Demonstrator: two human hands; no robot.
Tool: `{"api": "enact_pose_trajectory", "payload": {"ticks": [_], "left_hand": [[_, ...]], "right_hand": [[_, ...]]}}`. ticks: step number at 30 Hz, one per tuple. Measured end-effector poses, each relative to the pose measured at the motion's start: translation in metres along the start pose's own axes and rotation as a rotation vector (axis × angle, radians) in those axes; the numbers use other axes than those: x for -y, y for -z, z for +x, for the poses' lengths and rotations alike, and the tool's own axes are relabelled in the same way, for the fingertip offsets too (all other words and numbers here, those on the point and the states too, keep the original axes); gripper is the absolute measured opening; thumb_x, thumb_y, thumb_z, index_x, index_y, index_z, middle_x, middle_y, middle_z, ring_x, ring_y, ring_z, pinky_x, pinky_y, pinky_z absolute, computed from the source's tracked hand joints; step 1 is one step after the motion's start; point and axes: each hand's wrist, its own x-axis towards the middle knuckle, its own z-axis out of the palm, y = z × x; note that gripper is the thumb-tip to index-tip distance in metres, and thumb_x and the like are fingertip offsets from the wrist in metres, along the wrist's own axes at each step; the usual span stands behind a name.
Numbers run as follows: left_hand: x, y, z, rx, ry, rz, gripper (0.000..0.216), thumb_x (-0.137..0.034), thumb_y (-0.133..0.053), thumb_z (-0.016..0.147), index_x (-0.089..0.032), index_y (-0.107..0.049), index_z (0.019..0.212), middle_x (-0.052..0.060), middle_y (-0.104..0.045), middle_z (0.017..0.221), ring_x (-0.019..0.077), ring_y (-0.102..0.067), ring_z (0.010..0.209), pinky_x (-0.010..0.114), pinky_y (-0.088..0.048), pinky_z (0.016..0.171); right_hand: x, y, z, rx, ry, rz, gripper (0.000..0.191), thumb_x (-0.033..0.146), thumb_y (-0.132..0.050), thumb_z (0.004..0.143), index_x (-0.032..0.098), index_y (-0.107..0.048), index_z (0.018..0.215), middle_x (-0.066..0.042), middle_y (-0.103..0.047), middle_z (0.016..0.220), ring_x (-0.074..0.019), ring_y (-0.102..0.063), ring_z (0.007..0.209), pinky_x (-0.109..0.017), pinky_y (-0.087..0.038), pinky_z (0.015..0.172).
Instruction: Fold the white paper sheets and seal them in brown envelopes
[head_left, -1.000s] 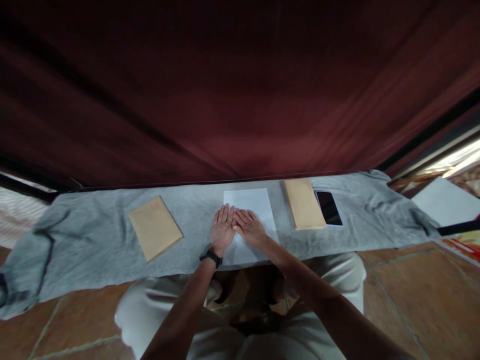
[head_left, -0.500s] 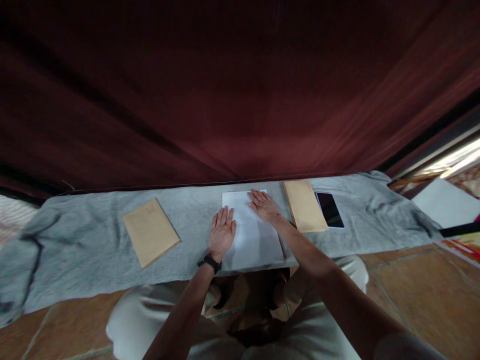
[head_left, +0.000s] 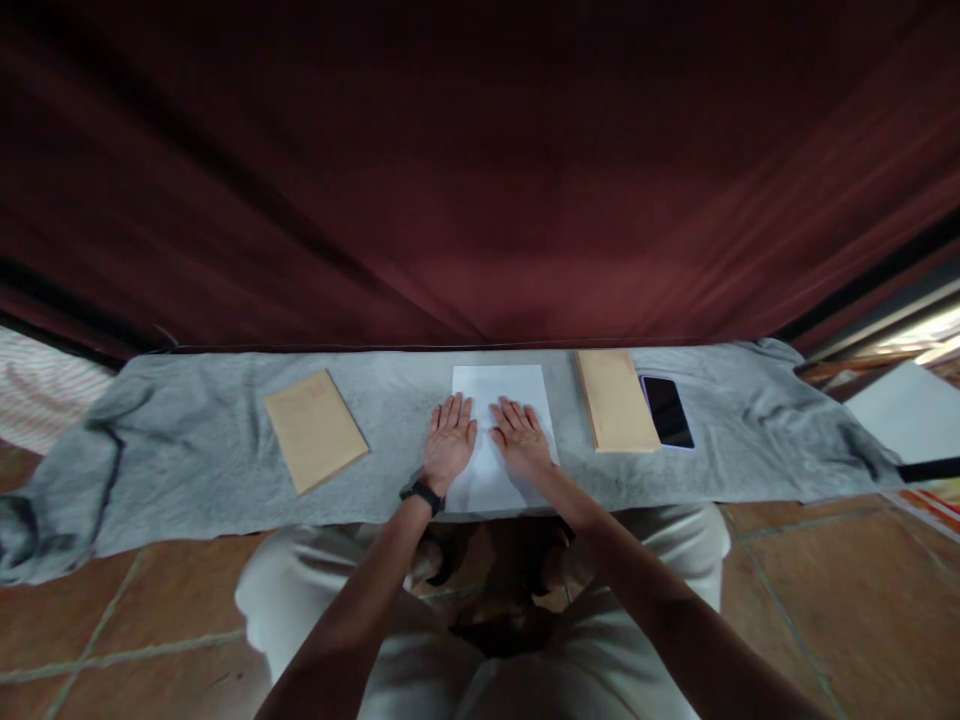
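Note:
White paper [head_left: 491, 385] lies lengthwise before me on a bench draped in grey cloth [head_left: 397, 385]. My left hand [head_left: 450, 440] rests flat across its left edge, fingers stretched out, a dark band on the wrist. On the paper's right half lies my right hand [head_left: 521, 438], palm down with the fingers spread. Neither hand grips anything. To the right sits a stack of brown envelopes [head_left: 619, 400], and against it a phone [head_left: 667, 412] with a dark screen. Further left, more brown envelope paper [head_left: 316, 430] lies at a slant; I cannot tell how many pieces.
A dark red curtain [head_left: 480, 200] hangs right behind the bench. At the far right are a white sheet [head_left: 907, 410] and a dark bar [head_left: 930, 468]. My knees are under the bench's near edge, above a brown tiled floor [head_left: 810, 590].
My right hand has slid down the paper from its upper right edge, toward me and level with the left. My left hand stays flat. The whole view has shifted slightly.

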Motion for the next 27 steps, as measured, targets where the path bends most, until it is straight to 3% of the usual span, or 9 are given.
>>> {"api": "enact_pose_trajectory", "payload": {"ticks": [3, 8, 11, 19, 23, 27], "left_hand": [[-0.026, -0.004, -0.02, -0.028, 0.047, 0.026, 0.056, -0.027, -0.034, 0.102, -0.004, -0.043, 0.152, 0.02, -0.037, 0.162, 0.0306, -0.027, 0.154, 0.053, -0.02, 0.126], [-0.063, -0.014, -0.064, -0.022, -0.011, 0.043, 0.057, -0.024, -0.034, 0.101, -0.009, -0.038, 0.156, 0.016, -0.041, 0.161, 0.0274, -0.028, 0.154, 0.051, -0.024, 0.126], [-0.059, -0.01, -0.076, -0.024, 0.021, 0.116, 0.057, -0.031, -0.033, 0.104, -0.008, -0.039, 0.156, 0.017, -0.04, 0.161, 0.0276, -0.031, 0.153, 0.049, -0.026, 0.125], [-0.015, 0.014, -0.094, -0.056, 0.048, 0.214, 0.058, -0.034, -0.032, 0.106, -0.006, -0.04, 0.155, 0.018, -0.041, 0.16, 0.031, -0.034, 0.152, 0.053, -0.026, 0.125], [-0.024, 0.011, -0.086, -0.101, 0.071, 0.19, 0.059, -0.03, -0.032, 0.104, -0.006, -0.034, 0.158, 0.018, -0.037, 0.162, 0.0313, -0.031, 0.153, 0.054, -0.028, 0.124], [-0.046, -0.004, -0.06, -0.074, -0.008, 0.121, 0.058, -0.026, -0.031, 0.103, -0.01, -0.033, 0.159, 0.013, -0.038, 0.163, 0.0263, -0.029, 0.154, 0.048, -0.028, 0.126]], "right_hand": [[0.002, 0.003, -0.001, -0.003, -0.025, 0.006, 0.052, 0.034, -0.037, 0.107, 0.018, -0.041, 0.156, -0.01, -0.033, 0.166, -0.0271, -0.031, 0.153, -0.052, -0.018, 0.127], [0.0, 0.008, 0.003, 0.031, -0.017, -0.026, 0.052, 0.029, -0.034, 0.107, 0.018, -0.038, 0.158, -0.009, -0.032, 0.166, -0.0257, -0.029, 0.154, -0.05, -0.018, 0.127], [0.001, 0.008, 0.002, 0.039, -0.019, -0.047, 0.053, 0.031, -0.033, 0.107, 0.018, -0.036, 0.159, -0.01, -0.031, 0.166, -0.0265, -0.03, 0.153, -0.051, -0.019, 0.126], [0.001, 0.005, 0.0, 0.006, -0.022, -0.067, 0.053, 0.032, -0.032, 0.108, 0.018, -0.037, 0.158, -0.009, -0.033, 0.165, -0.0267, -0.033, 0.152, -0.049, -0.019, 0.126], [0.002, 0.005, 0.001, -0.003, -0.028, -0.072, 0.052, 0.033, -0.033, 0.108, 0.019, -0.038, 0.158, -0.009, -0.035, 0.164, -0.0256, -0.034, 0.152, -0.049, -0.02, 0.126], [0.002, 0.009, 0.002, 0.005, -0.011, -0.079, 0.051, 0.03, -0.033, 0.108, 0.019, -0.039, 0.157, -0.01, -0.036, 0.164, -0.0249, -0.033, 0.152, -0.048, -0.021, 0.125]]}}
